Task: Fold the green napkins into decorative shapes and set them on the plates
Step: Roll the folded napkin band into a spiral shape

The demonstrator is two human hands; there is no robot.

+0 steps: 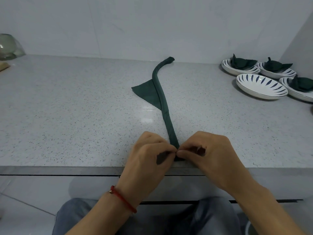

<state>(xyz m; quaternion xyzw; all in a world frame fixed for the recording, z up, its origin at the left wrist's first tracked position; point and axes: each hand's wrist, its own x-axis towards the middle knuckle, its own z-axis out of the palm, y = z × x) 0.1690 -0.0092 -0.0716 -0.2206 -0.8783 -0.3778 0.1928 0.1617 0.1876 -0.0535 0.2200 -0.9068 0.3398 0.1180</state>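
A dark green napkin (162, 99) lies rolled into a long thin strip running away from me across the counter, with a triangular flap sticking out to its left. My left hand (150, 153) and my right hand (208, 151) meet at the strip's near end by the counter edge, and both pinch it between curled fingers and thumbs. At the far right stand several white plates with blue leaf marks. One plate (260, 86) holds nothing. Three others carry folded green napkins (242, 63), (275, 65), (301, 83).
The speckled grey counter (76, 107) ends in a front edge just under my hands. A glass bowl (10, 46) sits upside down at the far left by the wall, with a wooden item beside it. My knees in jeans show below.
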